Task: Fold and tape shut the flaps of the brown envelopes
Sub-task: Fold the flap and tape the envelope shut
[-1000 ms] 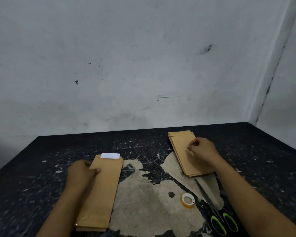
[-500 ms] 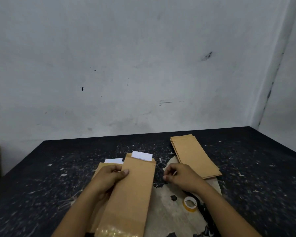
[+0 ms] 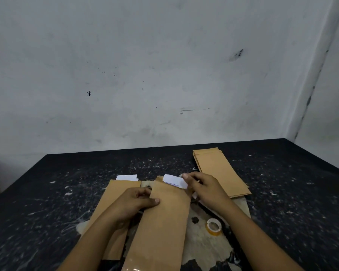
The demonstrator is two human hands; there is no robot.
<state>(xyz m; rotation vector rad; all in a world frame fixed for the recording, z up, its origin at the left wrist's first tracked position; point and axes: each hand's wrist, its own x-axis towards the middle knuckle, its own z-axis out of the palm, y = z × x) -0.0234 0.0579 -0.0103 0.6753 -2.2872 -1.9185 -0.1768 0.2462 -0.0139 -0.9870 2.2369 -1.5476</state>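
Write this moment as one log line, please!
left hand: holds brown envelope | right hand: at white paper | tape roll: untouched

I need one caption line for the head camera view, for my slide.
Left hand holds a brown envelope while right hand touches its white insert.

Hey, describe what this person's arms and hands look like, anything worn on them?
Both forearms are bare as far as the frame shows: no sleeves, gloves, watch or rings visible on the left hand or the right hand. Fingernails look short and unpainted.
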